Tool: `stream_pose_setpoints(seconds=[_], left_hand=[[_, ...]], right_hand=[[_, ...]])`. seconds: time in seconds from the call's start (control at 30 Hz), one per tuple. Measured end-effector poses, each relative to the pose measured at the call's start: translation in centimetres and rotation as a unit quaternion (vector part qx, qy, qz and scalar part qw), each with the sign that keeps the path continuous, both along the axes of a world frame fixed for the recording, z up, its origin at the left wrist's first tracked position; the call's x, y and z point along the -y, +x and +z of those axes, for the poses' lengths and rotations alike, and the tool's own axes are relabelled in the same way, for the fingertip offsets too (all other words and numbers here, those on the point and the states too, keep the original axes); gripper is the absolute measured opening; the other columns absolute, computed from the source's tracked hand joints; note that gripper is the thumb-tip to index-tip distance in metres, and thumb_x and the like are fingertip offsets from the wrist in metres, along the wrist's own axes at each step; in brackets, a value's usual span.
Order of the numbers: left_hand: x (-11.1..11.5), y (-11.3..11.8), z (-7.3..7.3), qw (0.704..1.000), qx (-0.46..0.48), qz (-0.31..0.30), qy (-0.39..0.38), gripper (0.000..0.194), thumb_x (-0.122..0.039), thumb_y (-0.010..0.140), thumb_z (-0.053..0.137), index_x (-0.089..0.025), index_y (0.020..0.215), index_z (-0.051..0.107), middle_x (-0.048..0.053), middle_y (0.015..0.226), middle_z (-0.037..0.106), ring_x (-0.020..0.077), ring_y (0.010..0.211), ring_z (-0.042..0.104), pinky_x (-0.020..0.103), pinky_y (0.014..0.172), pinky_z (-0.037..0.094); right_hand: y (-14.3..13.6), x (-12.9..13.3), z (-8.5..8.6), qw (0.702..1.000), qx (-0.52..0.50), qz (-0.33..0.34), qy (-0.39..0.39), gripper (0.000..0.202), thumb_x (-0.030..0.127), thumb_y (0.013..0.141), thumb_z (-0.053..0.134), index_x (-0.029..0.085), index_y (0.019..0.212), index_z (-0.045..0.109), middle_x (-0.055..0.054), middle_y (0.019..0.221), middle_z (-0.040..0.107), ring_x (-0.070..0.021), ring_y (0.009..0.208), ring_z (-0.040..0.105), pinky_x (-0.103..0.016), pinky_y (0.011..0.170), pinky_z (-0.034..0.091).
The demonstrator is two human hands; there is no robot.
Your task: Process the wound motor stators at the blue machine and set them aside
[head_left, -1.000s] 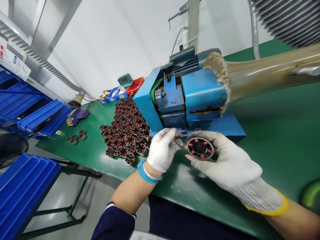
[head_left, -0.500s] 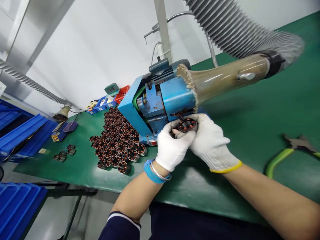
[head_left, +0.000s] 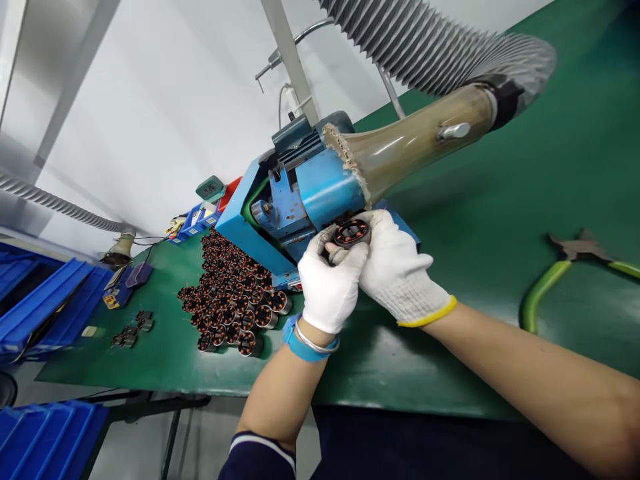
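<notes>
A round motor stator [head_left: 352, 233] with copper windings sits between my two gloved hands, its open face turned up toward me. My left hand [head_left: 331, 277] grips its left and lower side, and a bare fingertip shows through the glove. Around the right side wraps my right hand [head_left: 393, 257], in a white glove with a yellow cuff. Both hands are closed on it, right at the front of a blue belt-driven machine [head_left: 330, 187]. Whether the stator touches the machine cannot be made out. Many similar stators [head_left: 235, 293] stand packed together left of the machine.
Green-handled pliers [head_left: 580, 250] lie on the green table [head_left: 480, 360] at right. A clear duct [head_left: 415, 150] joins a grey ribbed hose [head_left: 425, 47] behind the machine. Several stators [head_left: 133, 330] lie apart at left, near blue bins [head_left: 55, 300]. A small clock [head_left: 210, 189] stands at the back.
The camera view has shifted, so the machine and hands appear further left. Both hands still hold the stator at the machine's front, its face now more plainly seen.
</notes>
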State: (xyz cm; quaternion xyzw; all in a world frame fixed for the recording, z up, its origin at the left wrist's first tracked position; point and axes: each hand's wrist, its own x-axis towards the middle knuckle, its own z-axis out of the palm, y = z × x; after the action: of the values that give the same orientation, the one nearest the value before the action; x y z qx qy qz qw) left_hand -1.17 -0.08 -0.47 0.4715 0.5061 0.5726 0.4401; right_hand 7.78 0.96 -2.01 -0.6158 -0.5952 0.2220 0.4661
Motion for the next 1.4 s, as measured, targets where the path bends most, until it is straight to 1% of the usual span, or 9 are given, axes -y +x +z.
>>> stream_pose_setpoints(seconds=[0.2, 0.43, 0.7, 0.8, 0.9, 1.0, 1.13, 1.23, 1.4], left_hand=[[0.1, 0.0, -0.1, 1.000, -0.012, 0.001, 0.019, 0.039, -0.021, 0.068, 0.083, -0.016, 0.105, 0.074, -0.001, 0.090, 0.073, 0.0128, 0.086, 0.068, 0.027, 0.091, 0.054], [0.0, -0.2, 0.4, 1.000, -0.013, 0.006, -0.003, 0.042, -0.026, 0.065, 0.086, -0.015, 0.105, 0.074, -0.005, 0.075, 0.065, 0.0111, 0.076, 0.062, 0.027, 0.087, 0.053], [-0.2, -1.1, 0.3, 0.999, -0.027, 0.018, 0.023, 0.038, -0.026, 0.064, 0.085, -0.015, 0.099, 0.077, -0.002, 0.081, 0.072, 0.0122, 0.078, 0.064, 0.027, 0.087, 0.054], [-0.2, -1.4, 0.2, 0.999, -0.034, 0.023, 0.028, 0.038, -0.028, 0.066, 0.085, -0.015, 0.100, 0.076, 0.001, 0.090, 0.076, 0.0155, 0.089, 0.069, 0.030, 0.092, 0.055], [0.5, -1.8, -0.1, 0.997, -0.046, 0.043, 0.040, 0.041, -0.030, 0.067, 0.085, -0.017, 0.105, 0.073, 0.004, 0.100, 0.078, 0.0179, 0.097, 0.072, 0.032, 0.098, 0.056], [1.6, -2.0, -0.9, 0.993, -0.092, 0.051, 0.059, 0.041, -0.027, 0.068, 0.083, -0.018, 0.106, 0.070, 0.007, 0.106, 0.079, 0.0209, 0.101, 0.074, 0.036, 0.099, 0.057], [2.6, -2.1, -2.1, 0.982, -0.163, 0.020, 0.090, 0.047, -0.024, 0.069, 0.080, -0.019, 0.114, 0.067, 0.010, 0.118, 0.076, 0.0260, 0.110, 0.073, 0.044, 0.106, 0.057], [2.7, -2.1, -2.6, 0.979, -0.180, -0.023, 0.098, 0.053, -0.026, 0.072, 0.082, -0.020, 0.121, 0.065, 0.013, 0.132, 0.070, 0.0302, 0.123, 0.068, 0.049, 0.114, 0.052], [2.7, -1.3, -2.5, 0.996, -0.082, 0.007, 0.037, 0.048, -0.022, 0.065, 0.083, -0.020, 0.108, 0.062, 0.009, 0.111, 0.075, 0.0258, 0.103, 0.072, 0.045, 0.102, 0.058]], right_hand=[[-0.1, 0.2, -0.2, 0.999, -0.038, 0.023, 0.003, 0.049, 0.056, 0.095, 0.059, 0.013, 0.118, 0.052, -0.017, 0.096, 0.072, -0.0297, 0.086, 0.071, -0.036, 0.073, 0.054], [-0.4, 0.4, 0.1, 0.998, 0.051, 0.013, -0.020, 0.045, 0.047, 0.102, 0.057, 0.009, 0.126, 0.049, -0.018, 0.097, 0.071, -0.0308, 0.088, 0.073, -0.034, 0.072, 0.052], [-0.9, 0.5, 0.4, 0.987, 0.159, -0.005, -0.020, 0.048, 0.051, 0.103, 0.053, 0.011, 0.130, 0.052, -0.017, 0.095, 0.071, -0.0301, 0.072, 0.073, -0.032, 0.053, 0.043], [-1.2, 0.4, 0.4, 0.985, 0.170, -0.016, -0.012, 0.053, 0.055, 0.102, 0.052, 0.010, 0.131, 0.055, -0.018, 0.093, 0.072, -0.0320, 0.069, 0.073, -0.033, 0.050, 0.042], [-1.3, 0.7, -0.2, 0.993, 0.115, 0.017, 0.008, 0.049, 0.050, 0.100, 0.055, 0.012, 0.132, 0.057, -0.018, 0.100, 0.074, -0.0343, 0.074, 0.075, -0.037, 0.056, 0.052], [-1.2, 1.4, -1.6, 0.996, -0.008, 0.058, 0.062, 0.041, 0.042, 0.094, 0.059, 0.017, 0.127, 0.061, -0.016, 0.106, 0.076, -0.0349, 0.085, 0.076, -0.044, 0.073, 0.061], [-0.8, 1.7, -3.7, 0.975, -0.126, 0.073, 0.167, 0.031, 0.038, 0.089, 0.062, 0.022, 0.116, 0.063, -0.015, 0.114, 0.073, -0.0344, 0.102, 0.074, -0.048, 0.092, 0.062], [-0.6, 1.6, -4.4, 0.958, -0.136, 0.083, 0.240, 0.030, 0.039, 0.087, 0.064, 0.023, 0.113, 0.061, -0.016, 0.123, 0.068, -0.0353, 0.111, 0.071, -0.052, 0.098, 0.060], [-1.0, 1.9, -5.1, 0.959, -0.136, 0.072, 0.239, 0.034, 0.034, 0.090, 0.064, 0.024, 0.122, 0.059, -0.016, 0.130, 0.065, -0.0358, 0.118, 0.068, -0.055, 0.101, 0.059]])
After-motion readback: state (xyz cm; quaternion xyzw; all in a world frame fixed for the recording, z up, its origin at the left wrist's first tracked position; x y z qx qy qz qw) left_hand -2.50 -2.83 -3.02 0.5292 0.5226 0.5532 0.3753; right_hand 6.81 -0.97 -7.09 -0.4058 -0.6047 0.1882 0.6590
